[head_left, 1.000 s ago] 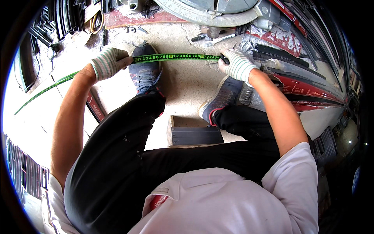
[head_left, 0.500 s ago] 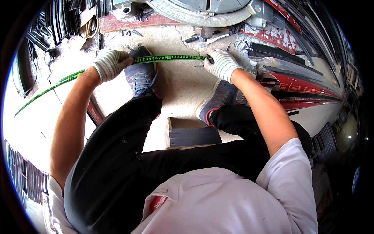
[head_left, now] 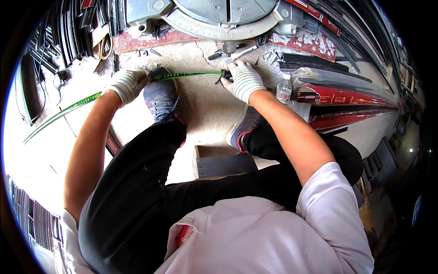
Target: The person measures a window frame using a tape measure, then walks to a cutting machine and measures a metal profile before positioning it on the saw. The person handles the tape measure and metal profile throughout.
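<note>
My left hand (head_left: pixel 127 86), in a white striped glove, is closed on the green blade of a tape measure (head_left: pixel 194 74), just beside my left shoe (head_left: pixel 161 101). The blade spans from this hand across the shoe toe to my right hand (head_left: pixel 245 81), gloved alike. Its fingers are closed round the dark end of the tape measure, partly hidden by the glove. Beyond my left hand, more of the blade trails down and left over the pale floor. Between my hands the blade looks slightly twisted.
A grey mitre saw base (head_left: pixel 219 29) stands ahead. Dark profiles (head_left: pixel 68 27) lie at far left. At right are a clear bottle (head_left: pixel 284 87), red-wrapped long packs (head_left: pixel 351 97) and plastic wrapping. A dark-faced wooden block (head_left: pixel 224 166) lies between my legs.
My right hand has moved left, so the blade between the hands spans less and has tilted. The view has shifted slightly, and the clear bottle shows beside my right forearm.
</note>
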Demonstrator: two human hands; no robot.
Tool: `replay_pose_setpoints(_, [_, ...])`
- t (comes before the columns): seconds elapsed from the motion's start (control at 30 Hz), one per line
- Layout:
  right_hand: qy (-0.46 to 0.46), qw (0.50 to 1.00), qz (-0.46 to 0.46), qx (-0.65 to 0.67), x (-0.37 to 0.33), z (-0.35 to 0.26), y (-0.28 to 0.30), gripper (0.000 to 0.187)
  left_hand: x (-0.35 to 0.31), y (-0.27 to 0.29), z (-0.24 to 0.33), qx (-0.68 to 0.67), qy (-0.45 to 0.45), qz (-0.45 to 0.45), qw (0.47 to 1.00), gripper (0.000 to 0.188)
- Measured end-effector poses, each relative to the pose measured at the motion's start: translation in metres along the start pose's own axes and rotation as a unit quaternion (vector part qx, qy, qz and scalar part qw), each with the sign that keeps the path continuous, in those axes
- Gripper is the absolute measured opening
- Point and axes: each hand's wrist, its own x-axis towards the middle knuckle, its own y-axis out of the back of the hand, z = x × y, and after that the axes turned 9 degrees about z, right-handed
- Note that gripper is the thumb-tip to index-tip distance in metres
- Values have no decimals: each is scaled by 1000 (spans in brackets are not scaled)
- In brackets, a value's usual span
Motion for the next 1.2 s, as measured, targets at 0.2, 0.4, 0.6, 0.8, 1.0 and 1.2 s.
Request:
replay_pose_setpoints(0.2, [-12,1000,-6,-13,-13,4,30,49,-5,-15,-30,36,-12,72,997,22])
replay_pose_setpoints(0.4, [46,991,-106,-69,-40,82,162,41,-31,6,2,16,-91,214,973,19])
replay_pose_setpoints(0.6, [-76,977,175,97,-122,181,277,41,-73,8,-17,-131,-57,231,962,18])
replay_pose_setpoints(0.8, [-422,711,476,298,-314,304,156,44,-123,46,-51,-147,111,165,969,30])
replay_pose_setpoints(1.0, [-736,512,228,381,-448,303,-142,46,-174,86,-52,-191,293,121,929,36])
replay_pose_setpoints(1.2, [-716,416,109,550,-378,207,-221,56,-237,100,-6,-201,402,204,870,36])
